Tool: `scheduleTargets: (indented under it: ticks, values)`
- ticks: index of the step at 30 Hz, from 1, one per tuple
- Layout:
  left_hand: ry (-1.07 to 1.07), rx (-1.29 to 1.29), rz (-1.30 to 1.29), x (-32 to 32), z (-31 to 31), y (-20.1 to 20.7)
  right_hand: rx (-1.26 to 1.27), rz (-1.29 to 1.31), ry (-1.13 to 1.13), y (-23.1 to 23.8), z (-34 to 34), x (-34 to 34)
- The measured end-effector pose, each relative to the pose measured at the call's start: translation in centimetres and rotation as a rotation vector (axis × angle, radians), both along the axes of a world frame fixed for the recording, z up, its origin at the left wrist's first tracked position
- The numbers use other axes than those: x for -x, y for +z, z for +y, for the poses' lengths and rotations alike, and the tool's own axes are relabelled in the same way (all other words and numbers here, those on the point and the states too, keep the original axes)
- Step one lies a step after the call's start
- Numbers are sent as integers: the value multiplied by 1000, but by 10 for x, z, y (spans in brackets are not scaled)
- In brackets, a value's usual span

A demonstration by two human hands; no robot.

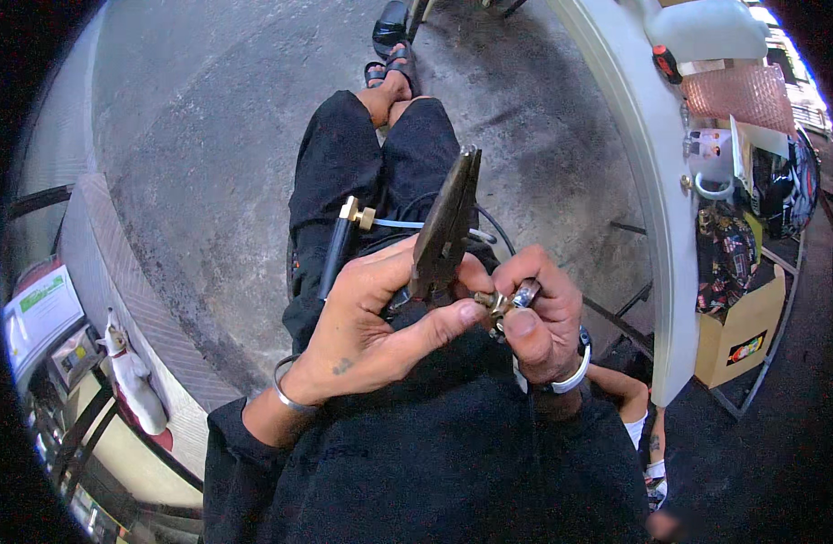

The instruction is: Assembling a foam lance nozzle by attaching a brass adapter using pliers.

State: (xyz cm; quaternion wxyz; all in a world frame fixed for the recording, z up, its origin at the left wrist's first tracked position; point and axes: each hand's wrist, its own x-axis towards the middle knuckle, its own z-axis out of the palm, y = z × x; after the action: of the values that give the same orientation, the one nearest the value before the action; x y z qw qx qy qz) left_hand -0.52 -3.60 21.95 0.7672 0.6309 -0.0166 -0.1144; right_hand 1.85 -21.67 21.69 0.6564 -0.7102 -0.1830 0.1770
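Note:
Above my lap, my left hand [367, 322] is closed around dark metal pliers [444, 227]. Their jaws point away from me, and their handles are hidden by the hand. The left thumb and fingers also meet at a small brass-and-silver metal fitting [496, 306]. My right hand [542, 322] pinches the other side of that fitting between thumb and forefinger. On my lap, left of the pliers, rests a black cylinder [338, 254] topped by a brass connector [357, 214]. A pale blue tube [398, 223] runs from the connector behind the pliers.
A white table [652, 172] runs along the right, bearing a red-and-black tool handle [666, 63], bubble wrap [743, 95] and a white ring [714, 187]. Beyond stands a cardboard box [743, 340]. Another person's arm [619, 390] shows lower right. A white dog [135, 381] lies at left.

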Motion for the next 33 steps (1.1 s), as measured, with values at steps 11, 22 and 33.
scheduleTargets:
  ticks: [11,22,33]
  values:
    - [-79,-152,-159,2,13,-7,63,-225,127,0,5,-2]
    - [-110,-207,-382,8,25,-3,227,-836,265,-3,5,-6]
    - [-25,168,50,26,19,-7,48,-831,125,-14,12,-6]
